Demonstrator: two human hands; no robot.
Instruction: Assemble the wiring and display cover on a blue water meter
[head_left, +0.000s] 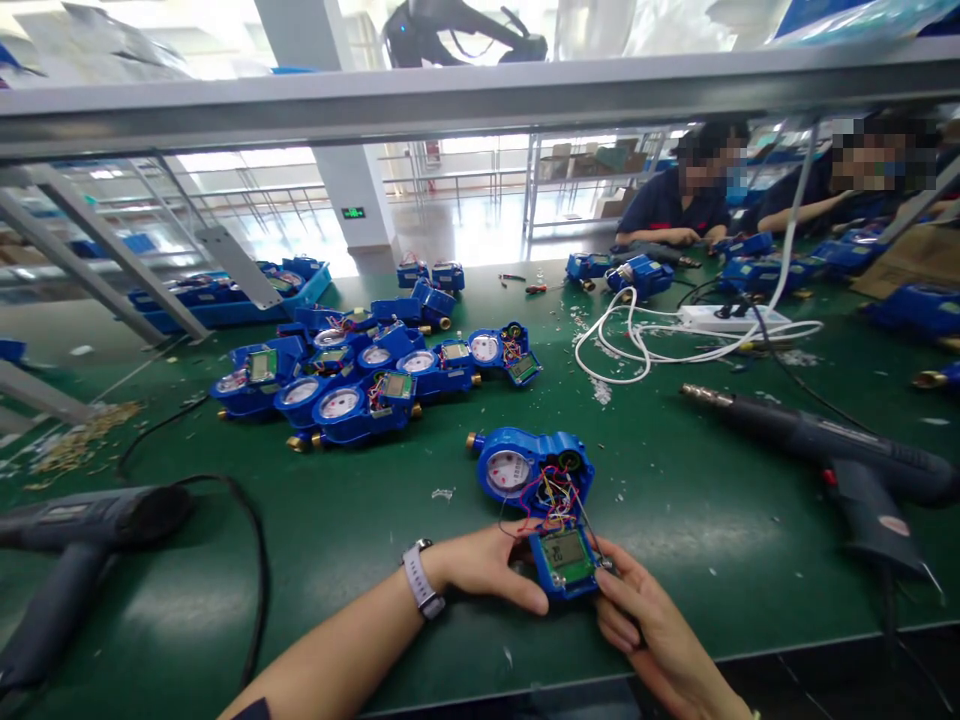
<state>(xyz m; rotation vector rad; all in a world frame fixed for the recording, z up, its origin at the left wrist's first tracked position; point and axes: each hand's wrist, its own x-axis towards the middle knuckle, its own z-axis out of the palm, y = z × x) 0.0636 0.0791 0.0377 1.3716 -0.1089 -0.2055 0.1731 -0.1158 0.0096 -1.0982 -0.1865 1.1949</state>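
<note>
A blue water meter [508, 470] with a round white dial lies on the green bench near the front, its housing open and red and yellow wires showing. Those wires run to a blue display module [564, 558] with a green circuit board and a grey screen. My left hand [491, 570] holds the module at its left side, thumb along the lower edge. At the module's right side, my right hand [637, 600] pinches a small part with a thin dark lead, too small to name.
Several blue meters [341, 403] crowd the middle left, before a blue tray [304, 295]. Heat guns lie left [97, 520] and right [840, 450], cords trailing. A white power strip [731, 318] with looped cable sits back right. A metal shelf [450, 100] crosses above; two people work beyond.
</note>
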